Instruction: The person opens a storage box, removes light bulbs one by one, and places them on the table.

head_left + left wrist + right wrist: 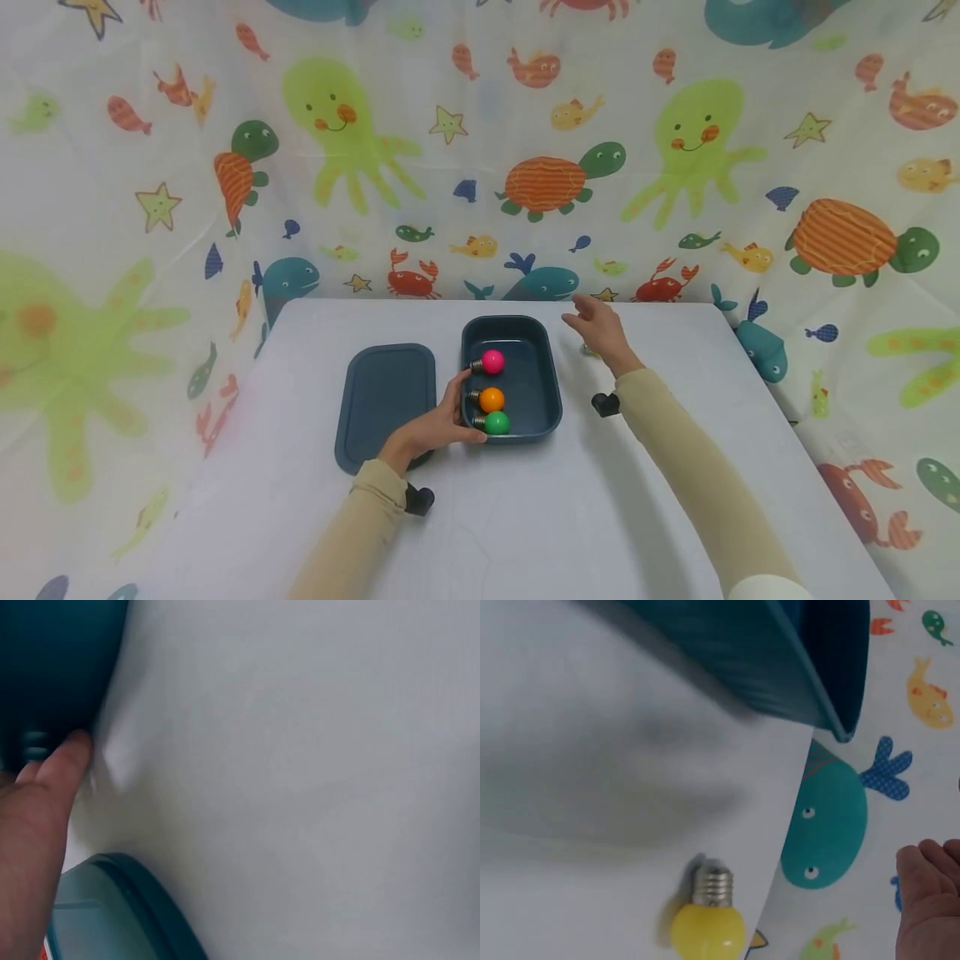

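The left hand (435,425) reaches forward from a beige sleeve and rests against the near left corner of the dark blue box (546,367), its thumb lying along the box's left wall and its fingers curled about the lower corner, so it holds the box by its edge. In the left wrist view a fingertip (69,754) presses against the box's dark wall (52,667).

The right hand (600,329) stretches out past the box's far right corner, palm down, fingers straight and loosely spread; it grips nothing. Just beneath its wrist side, right of the box, lies a yellow bulb (707,922) on the white table (525,517) (in the head view it is almost wholly hidden by the hand, while the right wrist view shows it plainly, metal screw base toward the box). Whether the hand touches it I cannot tell.

Inside the box lie three bulbs in a row along its left wall, screw bases pointing left: a pink bulb (492,362) farthest, an orange bulb (491,399) in the middle, a green bulb (496,422) nearest. That makes four bulbs in all, three in the box and one outside it.

One flat lid (382,400) of the same dark blue lies just left of the box, partly under the left wrist.
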Tool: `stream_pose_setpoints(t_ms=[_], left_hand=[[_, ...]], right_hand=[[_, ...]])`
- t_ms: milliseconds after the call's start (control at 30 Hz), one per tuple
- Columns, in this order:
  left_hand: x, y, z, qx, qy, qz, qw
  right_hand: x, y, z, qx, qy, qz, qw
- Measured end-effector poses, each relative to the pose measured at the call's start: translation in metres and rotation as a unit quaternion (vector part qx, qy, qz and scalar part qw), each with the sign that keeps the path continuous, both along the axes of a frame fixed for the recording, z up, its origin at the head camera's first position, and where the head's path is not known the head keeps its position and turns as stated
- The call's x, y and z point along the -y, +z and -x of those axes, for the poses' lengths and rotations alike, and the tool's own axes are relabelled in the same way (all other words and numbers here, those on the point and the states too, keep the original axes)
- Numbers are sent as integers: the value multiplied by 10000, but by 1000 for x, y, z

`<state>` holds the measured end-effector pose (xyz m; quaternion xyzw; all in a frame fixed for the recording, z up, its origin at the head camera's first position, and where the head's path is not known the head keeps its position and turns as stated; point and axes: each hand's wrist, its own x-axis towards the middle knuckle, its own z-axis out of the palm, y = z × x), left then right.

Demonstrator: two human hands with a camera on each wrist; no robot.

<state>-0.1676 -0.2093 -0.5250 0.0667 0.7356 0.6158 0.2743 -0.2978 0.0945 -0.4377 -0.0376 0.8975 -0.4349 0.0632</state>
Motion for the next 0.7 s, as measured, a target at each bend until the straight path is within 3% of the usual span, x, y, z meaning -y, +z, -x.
stream_pose_setpoints(t_ms=[400, 700], left_hand=[[3, 0, 2, 64, -8, -64, 10000], [5, -1, 5, 67, -75, 21, 9999]], right_hand=[[51, 2, 2, -50, 325, 35, 9995], [76, -2, 2, 310, 613, -104, 9976]])
